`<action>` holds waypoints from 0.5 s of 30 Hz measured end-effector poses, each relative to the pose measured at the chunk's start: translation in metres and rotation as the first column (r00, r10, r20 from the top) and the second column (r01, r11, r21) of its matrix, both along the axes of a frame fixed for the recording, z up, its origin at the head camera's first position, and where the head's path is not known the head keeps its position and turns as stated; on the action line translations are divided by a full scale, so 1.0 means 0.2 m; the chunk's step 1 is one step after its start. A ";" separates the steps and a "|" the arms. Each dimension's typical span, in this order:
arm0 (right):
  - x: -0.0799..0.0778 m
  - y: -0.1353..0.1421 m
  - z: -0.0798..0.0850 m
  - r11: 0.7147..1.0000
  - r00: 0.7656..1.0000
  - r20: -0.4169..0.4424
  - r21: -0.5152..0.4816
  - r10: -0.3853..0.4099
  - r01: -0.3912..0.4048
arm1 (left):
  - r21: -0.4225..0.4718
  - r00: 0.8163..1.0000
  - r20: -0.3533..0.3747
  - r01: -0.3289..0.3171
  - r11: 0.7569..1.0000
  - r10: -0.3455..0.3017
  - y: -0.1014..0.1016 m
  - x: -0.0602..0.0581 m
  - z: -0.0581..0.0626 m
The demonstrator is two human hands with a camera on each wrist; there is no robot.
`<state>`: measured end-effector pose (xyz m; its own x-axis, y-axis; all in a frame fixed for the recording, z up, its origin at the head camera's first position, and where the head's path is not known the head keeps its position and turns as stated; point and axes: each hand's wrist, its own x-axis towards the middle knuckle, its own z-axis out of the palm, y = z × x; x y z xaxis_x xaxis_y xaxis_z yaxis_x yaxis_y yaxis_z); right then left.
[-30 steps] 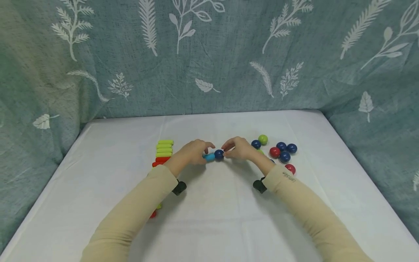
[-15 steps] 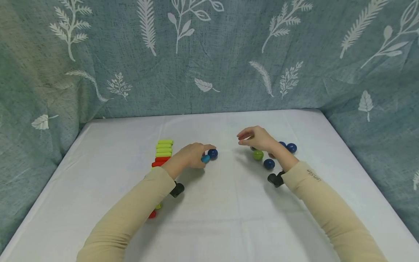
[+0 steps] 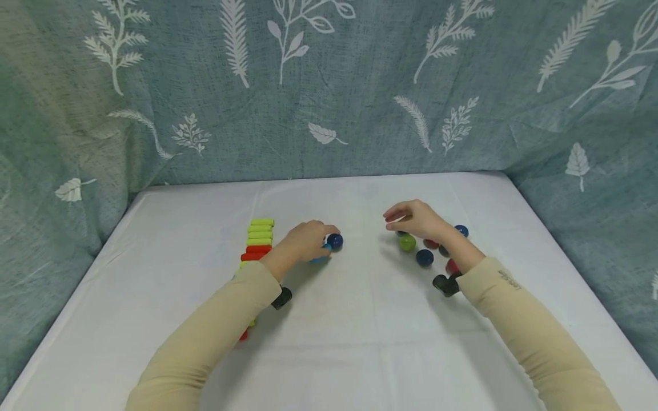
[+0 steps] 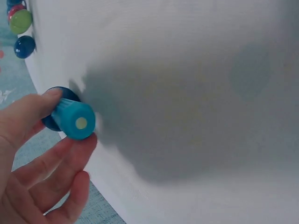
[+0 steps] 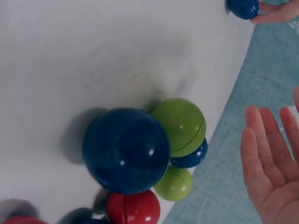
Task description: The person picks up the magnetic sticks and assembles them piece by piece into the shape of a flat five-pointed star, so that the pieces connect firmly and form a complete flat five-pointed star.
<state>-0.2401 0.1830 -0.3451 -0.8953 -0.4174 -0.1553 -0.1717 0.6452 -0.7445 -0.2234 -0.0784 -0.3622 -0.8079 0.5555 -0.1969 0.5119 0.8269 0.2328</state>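
Note:
My left hand [image 3: 305, 242] pinches a short light-blue rod [image 4: 74, 119] between thumb and fingers; its round end shows a pale centre dot. A dark blue ball [image 3: 334, 242] sits at the rod's far end, partly hidden behind the rod and thumb in the left wrist view. My right hand [image 3: 413, 218] hovers over the loose balls on the right, fingers extended, holding nothing. In the right wrist view its palm faces the camera beside a green ball [image 5: 180, 126] and a large-looking dark blue ball [image 5: 126, 150].
On the left of the white-covered table [image 3: 329, 365] lies a column of yellow-green rods [image 3: 260, 234] and red rods [image 3: 255, 252], partly covered by the left arm. Several red, green and blue balls lie under the right arm, including a red ball [image 5: 133, 206]. A patterned curtain [image 3: 329, 85] hangs behind.
My right hand has let go of the dark blue ball and moved right, over the loose balls. The left hand keeps the light-blue rod, which has turned in its grip, the ball shifting slightly left.

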 end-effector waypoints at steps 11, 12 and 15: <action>0.03 0.03 -0.02 1.000 1.000 -0.006 -0.005 0.003 -0.003 | -0.016 0.998 -0.057 -0.036 0.999 0.035 0.02 0.00 -0.01; 0.03 0.02 -0.02 1.000 1.000 -0.004 -0.010 0.010 -0.010 | -0.012 0.998 -0.050 -0.041 0.999 0.041 0.02 -0.01 -0.01; 0.04 -0.02 -0.04 0.999 0.999 0.001 -0.031 0.035 -0.035 | 0.008 0.998 -0.019 -0.064 0.998 0.064 0.02 -0.01 -0.02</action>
